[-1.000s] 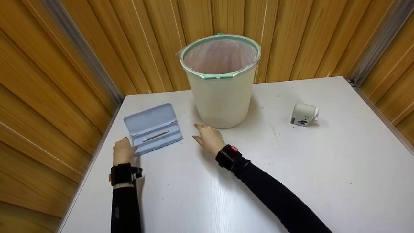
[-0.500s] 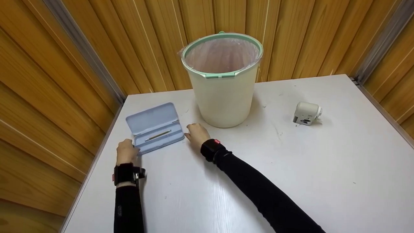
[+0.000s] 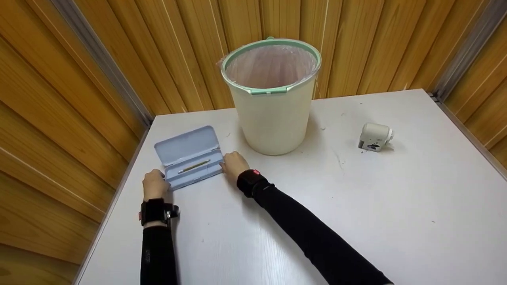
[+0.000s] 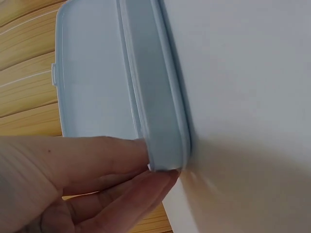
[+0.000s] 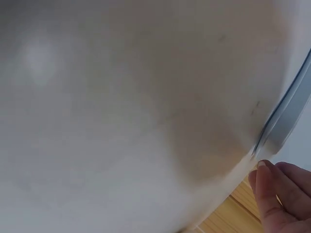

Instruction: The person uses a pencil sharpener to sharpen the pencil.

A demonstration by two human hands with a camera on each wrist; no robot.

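Note:
A light blue pencil case [image 3: 188,146] lies on the table with its lid raised toward the back. Inside its tray rests one pencil [image 3: 194,166]. At the case's left end, my left hand [image 3: 154,186] pinches the front corner; the left wrist view has thumb and fingers [image 4: 141,194] on either side of that corner. My right hand [image 3: 235,164] grips the opposite end, its thumb and fingertips [image 5: 265,182] at the case's corner in the right wrist view. The far fingers of both hands are hidden in the head view.
Behind the right hand stands a white bin [image 3: 273,122] with a green rim and a clear liner. A small cream device with a white knob, like a pencil sharpener [image 3: 374,137], sits at the right. The white table [image 3: 317,221] meets wood-panelled walls.
My right hand has moved left from in front of the bin to the case's right end and taken hold there. The left hand stays at the left end.

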